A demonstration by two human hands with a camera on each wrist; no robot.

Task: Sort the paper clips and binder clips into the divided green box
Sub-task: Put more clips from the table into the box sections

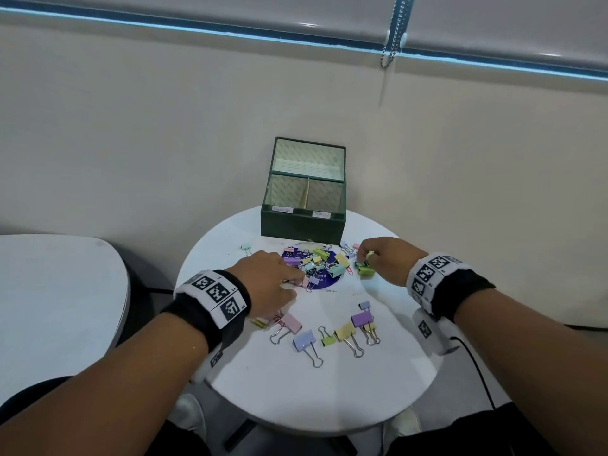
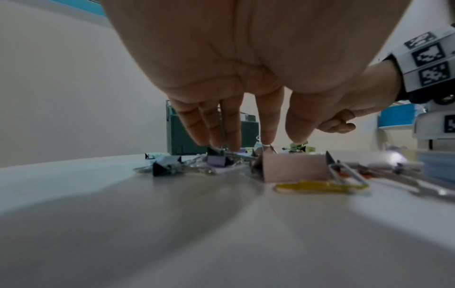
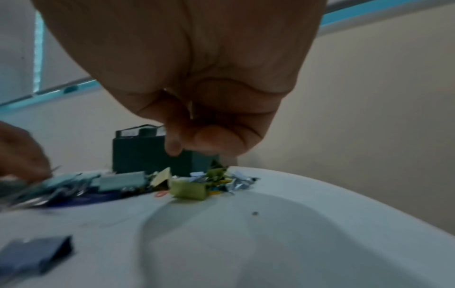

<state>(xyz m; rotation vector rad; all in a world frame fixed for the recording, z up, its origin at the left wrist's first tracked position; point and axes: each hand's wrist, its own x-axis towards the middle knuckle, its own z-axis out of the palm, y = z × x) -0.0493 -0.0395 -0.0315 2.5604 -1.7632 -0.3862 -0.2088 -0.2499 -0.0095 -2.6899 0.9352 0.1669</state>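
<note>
The green divided box [image 1: 302,222] stands open at the back of the round table, two labelled compartments facing me. A pile of pastel binder clips and paper clips [image 1: 316,264] lies in front of it. My left hand [image 1: 296,278] reaches into the pile's left side; its straight fingers [image 2: 231,136] touch a purple binder clip [image 2: 216,160]. A pink binder clip [image 2: 293,167] and a yellow paper clip [image 2: 320,187] lie just under that palm. My right hand [image 1: 363,260] hovers over a green binder clip [image 3: 189,190], fingers curled against the thumb; whether it pinches something small is unclear.
Several binder clips lie nearer me: pink [image 1: 291,322], lavender [image 1: 304,340], yellow [image 1: 344,331], purple [image 1: 362,319]. A purple round sticker [image 1: 324,283] is under the pile. A second white table [image 1: 59,291] is at the left, a black cable [image 1: 477,366] at the right, the wall close behind.
</note>
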